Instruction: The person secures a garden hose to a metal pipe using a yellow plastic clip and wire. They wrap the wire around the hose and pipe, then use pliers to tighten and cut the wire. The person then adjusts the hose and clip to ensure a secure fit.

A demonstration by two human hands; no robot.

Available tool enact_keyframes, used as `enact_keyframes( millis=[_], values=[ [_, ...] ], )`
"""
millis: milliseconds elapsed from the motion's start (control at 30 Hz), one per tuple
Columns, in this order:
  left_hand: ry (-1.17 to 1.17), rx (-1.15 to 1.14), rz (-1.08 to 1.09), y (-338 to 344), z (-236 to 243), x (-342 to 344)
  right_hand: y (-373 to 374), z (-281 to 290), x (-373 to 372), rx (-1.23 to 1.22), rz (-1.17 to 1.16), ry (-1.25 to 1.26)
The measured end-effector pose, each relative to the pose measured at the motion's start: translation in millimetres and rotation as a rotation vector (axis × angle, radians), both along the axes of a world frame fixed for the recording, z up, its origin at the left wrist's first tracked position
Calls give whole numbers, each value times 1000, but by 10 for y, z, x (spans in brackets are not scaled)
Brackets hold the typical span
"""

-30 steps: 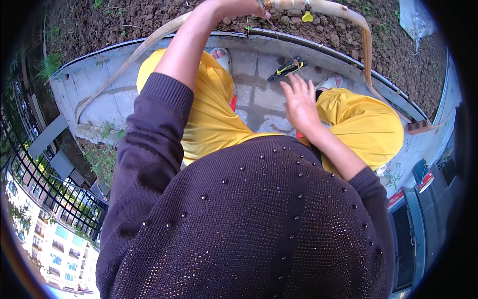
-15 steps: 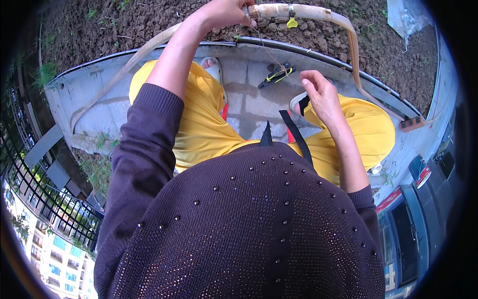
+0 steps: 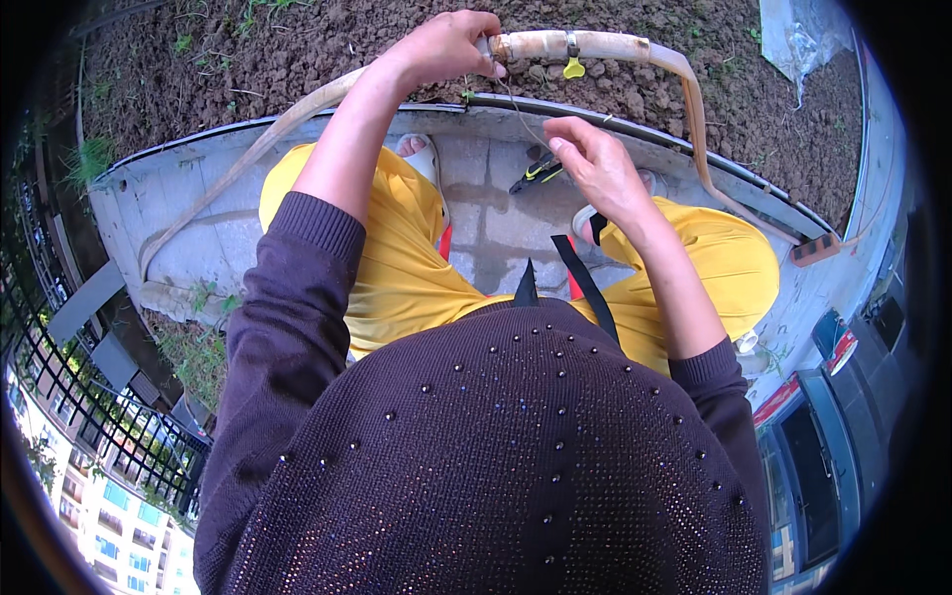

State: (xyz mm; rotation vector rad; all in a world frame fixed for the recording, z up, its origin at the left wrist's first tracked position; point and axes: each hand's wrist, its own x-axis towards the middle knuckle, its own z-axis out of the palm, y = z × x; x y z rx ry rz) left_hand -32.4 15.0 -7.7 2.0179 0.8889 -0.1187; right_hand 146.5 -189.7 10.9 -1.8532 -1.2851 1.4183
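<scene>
The pale hose (image 3: 610, 45) is held at the far side of the scene by the left hand (image 3: 451, 47), whose fingers are curled round it beside a joint. The right hand (image 3: 600, 171) is raised nearer and to the right, apart from the hose, with thumb and forefinger close together; whether the thin wire (image 3: 516, 107) hanging from the joint is pinched there cannot be told. One clamp (image 3: 573, 66) with a yellow key is fitted on the hose, right of the left hand. One pair of pliers (image 3: 535, 175), black and yellow, is lying on the paving (image 3: 506, 213) and is partly covered by the right hand. Part of the hose's leftward run is hidden by the left forearm; on the right it is bent down toward the near side. The paving is bordered on its far side by a low kerb (image 3: 466, 123), with clumpy soil (image 3: 288, 64) beyond. Two feet in pale sandals are seen, the right one partly blocked from view. Farther out, one brick (image 3: 815, 250) and one plastic sheet (image 3: 805, 50) are seen at right, and one dark fence (image 3: 109, 382) at left.
</scene>
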Motion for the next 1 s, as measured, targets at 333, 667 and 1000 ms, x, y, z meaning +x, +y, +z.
enact_keyframes(
  millis=[333, 667, 1000],
  values=[
    [36, -44, 7, -8, 36, 18, 59, 8, -253, 89, -50, 57],
    [-540, 238, 761, -113, 1120, -1366, 85, 152, -162, -58, 15, -27],
    [262, -102, 1181, -2329, -1231, -3558, 441, 223, -224, -265, -120, 10]
  ],
)
